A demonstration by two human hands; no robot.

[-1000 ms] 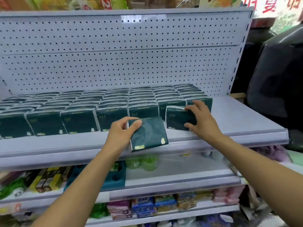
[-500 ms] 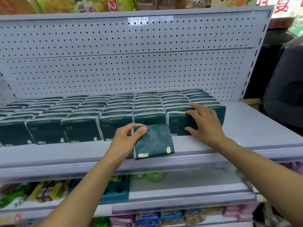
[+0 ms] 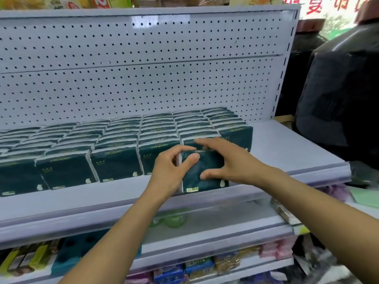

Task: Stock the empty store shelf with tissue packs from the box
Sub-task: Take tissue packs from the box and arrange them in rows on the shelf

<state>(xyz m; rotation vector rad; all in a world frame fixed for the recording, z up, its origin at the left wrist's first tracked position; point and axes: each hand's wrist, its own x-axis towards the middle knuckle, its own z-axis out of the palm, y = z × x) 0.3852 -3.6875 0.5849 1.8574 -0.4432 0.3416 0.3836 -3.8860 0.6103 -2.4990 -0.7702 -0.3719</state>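
Rows of dark green tissue packs (image 3: 114,144) stand upright on the grey shelf (image 3: 291,148), filling it from the left edge to right of middle. One more dark green tissue pack (image 3: 209,177) stands near the shelf's front lip, before the second column from the right. My left hand (image 3: 170,169) grips this pack's left edge, thumb on its face. My right hand (image 3: 235,160) lies over it with straight spread fingers along the top and the thumb touching the face. The box is out of view.
A white pegboard back panel (image 3: 143,78) rises behind the packs. The shelf's right end beside the last column is bare. Lower shelves (image 3: 205,232) carry green bottles, coloured packets and boxes. A dark bulky shape (image 3: 340,99) stands to the right of the rack.
My left hand carried the loose pack right and back onto the shelf front. My right hand left the front pack of the row and came over the loose pack.
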